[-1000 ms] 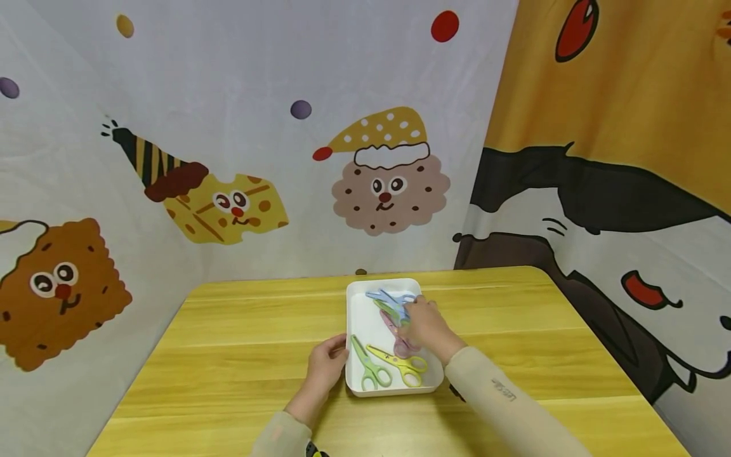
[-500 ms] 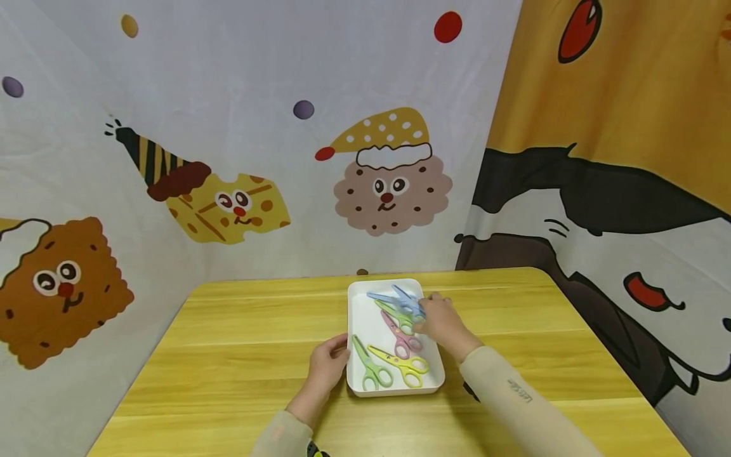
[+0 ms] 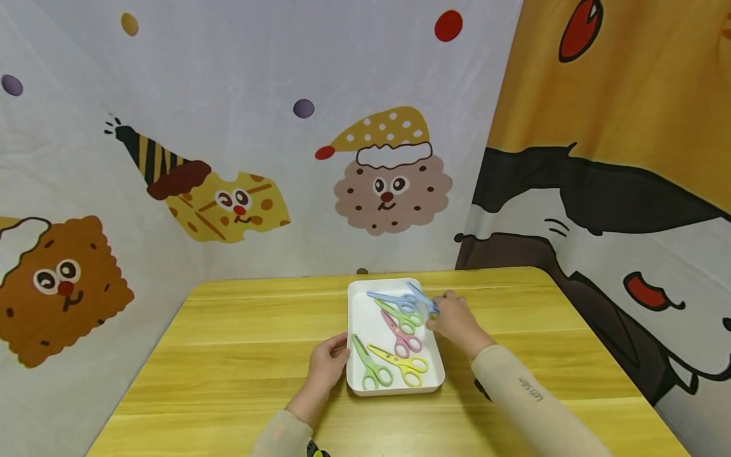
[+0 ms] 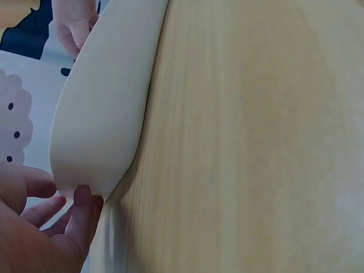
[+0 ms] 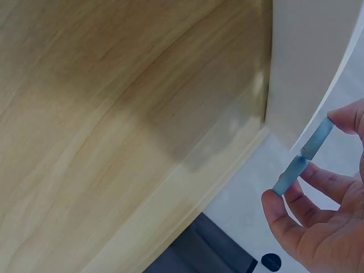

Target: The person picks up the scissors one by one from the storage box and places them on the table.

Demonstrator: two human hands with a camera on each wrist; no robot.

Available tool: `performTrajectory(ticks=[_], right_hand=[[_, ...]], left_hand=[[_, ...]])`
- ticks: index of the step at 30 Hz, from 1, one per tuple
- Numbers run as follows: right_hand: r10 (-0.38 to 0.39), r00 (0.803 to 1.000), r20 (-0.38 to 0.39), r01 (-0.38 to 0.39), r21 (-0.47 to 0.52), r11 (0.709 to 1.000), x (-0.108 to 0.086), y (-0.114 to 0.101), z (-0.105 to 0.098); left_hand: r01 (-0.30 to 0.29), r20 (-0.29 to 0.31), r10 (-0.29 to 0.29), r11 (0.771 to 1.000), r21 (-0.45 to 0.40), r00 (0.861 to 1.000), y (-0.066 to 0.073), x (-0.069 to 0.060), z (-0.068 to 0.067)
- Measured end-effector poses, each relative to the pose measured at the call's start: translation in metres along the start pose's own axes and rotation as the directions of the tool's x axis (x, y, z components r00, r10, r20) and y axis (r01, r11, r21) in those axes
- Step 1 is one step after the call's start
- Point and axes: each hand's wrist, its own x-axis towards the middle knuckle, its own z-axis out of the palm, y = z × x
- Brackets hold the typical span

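A white tray (image 3: 358,311) stands on the table with several pairs of children's scissors in it. My left hand (image 3: 327,365) grips the tray's left edge, fingertips against its outer wall in the left wrist view. At the tray's right rim my right hand (image 3: 457,322) holds blue scissors (image 3: 421,296) by the handles (image 5: 316,139), blades pointing back and left. Inside lie other blue scissors (image 3: 388,298), green scissors (image 3: 396,314), pink scissors (image 3: 397,331), yellow scissors (image 3: 400,363) and more green scissors (image 3: 367,360) at the near left.
The wood-grain table (image 3: 240,355) extends on both sides of the tray. Behind it hangs a printed cloth (image 3: 245,76) with cartoon figures. A small dark object (image 3: 482,389) shows partly beneath the right sleeve.
My right hand has moved right with the blue scissors, drawing them apart from the other blue pair to the tray's right rim. The left hand stays at the tray's edge.
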Motion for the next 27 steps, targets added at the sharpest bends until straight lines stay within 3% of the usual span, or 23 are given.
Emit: performTrajectory(ticks=[7,15,24,27], right_hand=[[0.032,0.999,0.001,-0.032,0.026,0.999,0.001,0.008,-0.002],[0.011,0.999,-0.031,-0.011,0.024,1.000,0.002,0.018,-0.002],[0.027,0.999,-0.025,-0.027,0.010,1.000,0.004,0.029,-0.003],[0.030,0.999,-0.021,-0.030,-0.001,1.000,0.004,0.033,-0.002]], left_hand=[[0.004,-0.001,-0.004,1.000,0.002,1.000,0.001,0.000,0.000],[0.009,0.003,-0.009,1.000,0.004,1.000,0.000,0.000,0.000],[-0.079,-0.017,0.078,0.997,-0.005,0.997,0.000,-0.002,-0.001],[-0.048,-0.007,0.048,0.999,-0.009,0.999,0.000,-0.001,-0.001]])
